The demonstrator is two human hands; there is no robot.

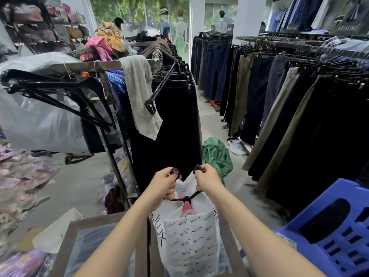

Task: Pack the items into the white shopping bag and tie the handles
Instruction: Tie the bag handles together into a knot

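Observation:
The white shopping bag (189, 240), printed with small black logos, stands upright on a wooden-framed table (111, 220) at the bottom centre. Something pink and red (186, 206) shows inside its open top. Two black cord handles cross in a knot (186, 198) just above the opening. My left hand (162, 185) grips one black handle loop (175, 172), and my right hand (208, 179) grips the other loop (198, 168). Both hands are held above the bag, pulling the cords apart.
A metal clothes rack (111, 65) with dark trousers and a grey towel (140, 94) stands right behind the bag. More trouser racks line the right. A blue plastic stool (331, 234) sits at lower right, a green garment (217, 154) lies on the floor, and packaged goods pile at left.

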